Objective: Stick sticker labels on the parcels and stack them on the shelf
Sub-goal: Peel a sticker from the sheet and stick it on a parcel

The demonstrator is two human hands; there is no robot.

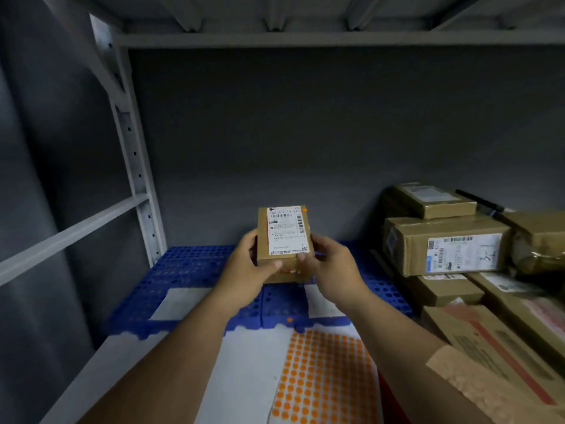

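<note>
parcel (282, 240): matt brown cardboard, paper label | mat (189, 267): blue perforated plastic | shelf frame (134, 166): grey painted metal

One head-worn view, close in.
It looks forward and down into the shelf (305, 41) bay from arm's reach.

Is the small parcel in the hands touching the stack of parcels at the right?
Apart. The head view shows grey wall and blue mat between the small parcel and the stack of parcels.
</note>
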